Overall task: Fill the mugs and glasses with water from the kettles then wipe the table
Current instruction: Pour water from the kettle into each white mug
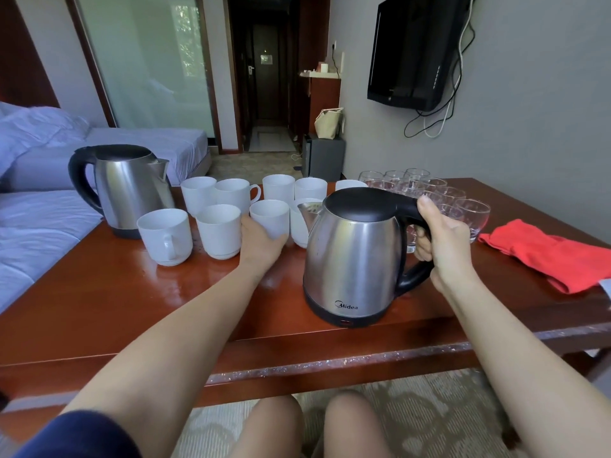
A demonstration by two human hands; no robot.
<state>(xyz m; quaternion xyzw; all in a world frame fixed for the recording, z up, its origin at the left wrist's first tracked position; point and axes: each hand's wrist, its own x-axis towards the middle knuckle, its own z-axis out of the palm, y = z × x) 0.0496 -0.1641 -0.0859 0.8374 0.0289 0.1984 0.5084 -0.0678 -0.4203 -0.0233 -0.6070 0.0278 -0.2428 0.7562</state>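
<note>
A steel kettle [353,256] with a black lid stands near the front of the wooden table [132,312]. My right hand [443,239] grips its black handle. My left hand [261,242] holds a white mug [269,218] in the front row, just left of the kettle's spout. Several white mugs [218,229] stand in two rows across the middle. A second steel kettle [129,190] sits at the far left. Several clear glasses [469,214] cluster at the far right, partly hidden behind the kettle and my hand.
A red cloth [549,256] lies crumpled at the table's right edge. A bed [39,206] borders the table on the left. A television [413,54] hangs on the right wall. Wet smears show on the tabletop in front of the mugs.
</note>
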